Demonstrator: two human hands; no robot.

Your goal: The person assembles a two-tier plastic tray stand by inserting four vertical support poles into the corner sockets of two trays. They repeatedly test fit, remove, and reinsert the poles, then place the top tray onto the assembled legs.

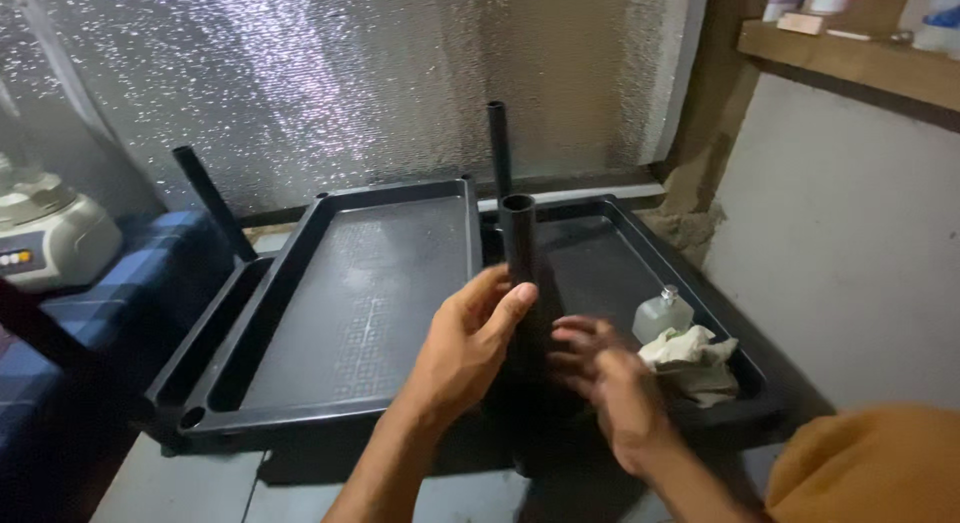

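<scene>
L hand [468, 345] wraps black tube [518, 245]; R hand [605, 375] blurred, grip unclear, tube's base hidden.

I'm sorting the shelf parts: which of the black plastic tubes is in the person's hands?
The nearest upright black plastic tube, open end up, gripped by the left hand; the other tubes stand untouched behind.

Dim, backlit glare, motion blur
</scene>
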